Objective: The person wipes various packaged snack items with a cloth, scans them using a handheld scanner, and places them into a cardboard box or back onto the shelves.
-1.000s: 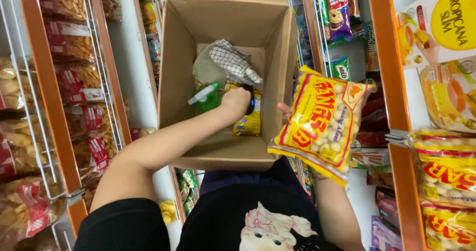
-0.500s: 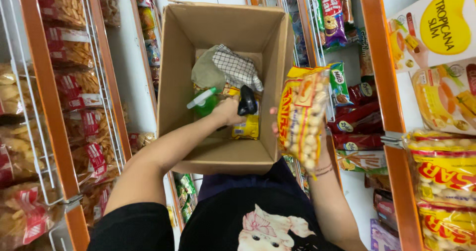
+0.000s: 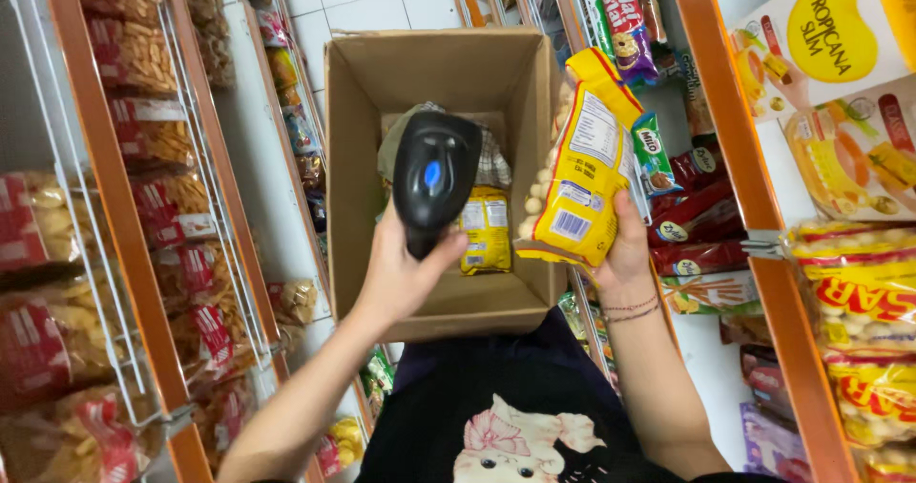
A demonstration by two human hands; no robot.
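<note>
The left hand (image 3: pixel 405 273) has lifted a black barcode scanner (image 3: pixel 434 182) out of the cardboard box (image 3: pixel 363 158) — fingers wrapped round its grip — while the right hand (image 3: pixel 625 249), right of centre, has turned the yellow snack bag (image 3: pixel 587 163) back-side toward it.

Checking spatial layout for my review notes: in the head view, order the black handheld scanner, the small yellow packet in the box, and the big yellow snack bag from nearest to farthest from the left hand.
1. Black handheld scanner, gripped in the left hand.
2. Small yellow packet, inside the box, just right.
3. Big yellow snack bag, farther right, held in the right hand.
</note>
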